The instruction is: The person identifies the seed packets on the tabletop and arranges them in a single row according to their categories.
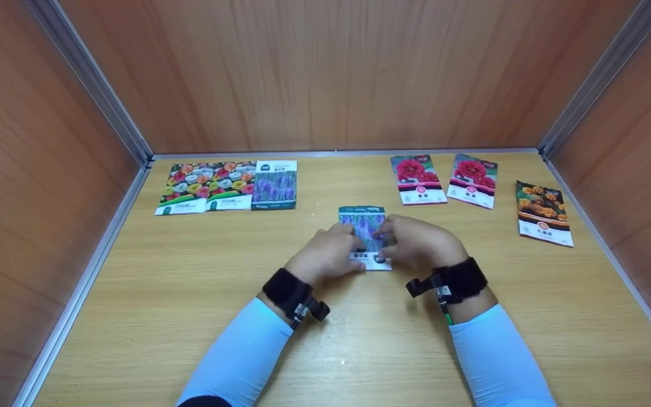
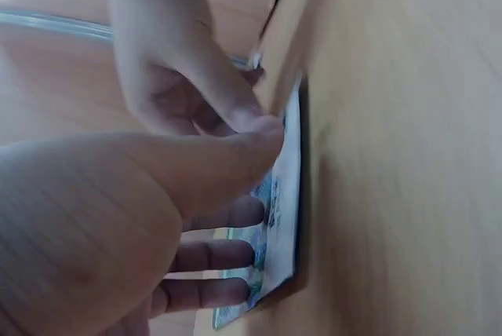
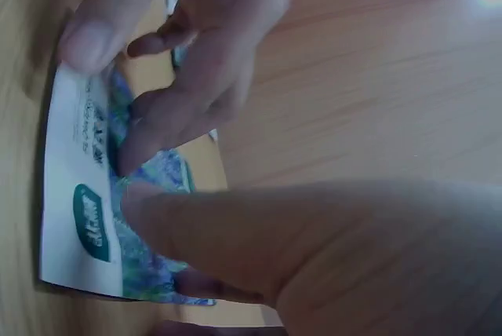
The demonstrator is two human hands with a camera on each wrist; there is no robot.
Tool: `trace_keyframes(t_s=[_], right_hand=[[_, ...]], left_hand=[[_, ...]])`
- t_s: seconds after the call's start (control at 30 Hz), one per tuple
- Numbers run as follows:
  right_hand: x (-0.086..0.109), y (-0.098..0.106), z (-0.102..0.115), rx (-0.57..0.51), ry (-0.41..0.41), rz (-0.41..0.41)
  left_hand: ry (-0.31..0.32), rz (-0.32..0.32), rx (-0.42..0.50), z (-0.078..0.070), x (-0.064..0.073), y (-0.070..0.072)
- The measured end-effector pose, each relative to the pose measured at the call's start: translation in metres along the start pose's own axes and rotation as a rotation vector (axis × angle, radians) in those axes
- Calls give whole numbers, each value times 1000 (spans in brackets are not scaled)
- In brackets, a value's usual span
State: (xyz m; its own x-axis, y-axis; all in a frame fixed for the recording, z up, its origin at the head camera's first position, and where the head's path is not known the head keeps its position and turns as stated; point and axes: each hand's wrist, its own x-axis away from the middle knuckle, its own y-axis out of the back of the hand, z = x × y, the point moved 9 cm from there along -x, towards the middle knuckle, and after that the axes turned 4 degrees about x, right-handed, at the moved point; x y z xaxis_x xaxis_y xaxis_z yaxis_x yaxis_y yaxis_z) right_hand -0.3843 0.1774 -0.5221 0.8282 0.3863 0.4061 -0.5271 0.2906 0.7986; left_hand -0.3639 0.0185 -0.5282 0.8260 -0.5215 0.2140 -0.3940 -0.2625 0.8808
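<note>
A seed packet (image 1: 372, 226) with purple flowers and a white lower band lies in the middle of the wooden table, partly hidden by both hands. My left hand (image 1: 328, 251) touches its left side, the fingers fairly straight over the flower picture and the thumb by the white band in the left wrist view. From the other side, my right hand (image 1: 421, 240) rests its fingertips along the right edge. Its thumb (image 3: 157, 214) lies on the picture in the right wrist view, beside a green logo on the white band. The two hands almost meet over the packet.
At the back left, two mixed-flower packets (image 1: 229, 183) stand in a row beside another purple-flower packet (image 1: 274, 186). Two pink-flower packets (image 1: 419, 178) lie at the back right. An orange-flower packet (image 1: 543, 212) is near the right wall. Wooden panels (image 1: 337, 73) enclose three sides.
</note>
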Motion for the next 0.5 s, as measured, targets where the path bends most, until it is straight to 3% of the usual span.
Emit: trace_keyframes(t_s=[0.13,0.33,0.5], right_hand=[[-2,5,5,-43,46,-2],[-7,15,4,8,92,-149],[-9,4,1,49,99,-107]], left_hand=[[35,-72,-48,12,-1,9],[11,-143,-61,20,-3,17],[21,-191,-136,28,-5,19]])
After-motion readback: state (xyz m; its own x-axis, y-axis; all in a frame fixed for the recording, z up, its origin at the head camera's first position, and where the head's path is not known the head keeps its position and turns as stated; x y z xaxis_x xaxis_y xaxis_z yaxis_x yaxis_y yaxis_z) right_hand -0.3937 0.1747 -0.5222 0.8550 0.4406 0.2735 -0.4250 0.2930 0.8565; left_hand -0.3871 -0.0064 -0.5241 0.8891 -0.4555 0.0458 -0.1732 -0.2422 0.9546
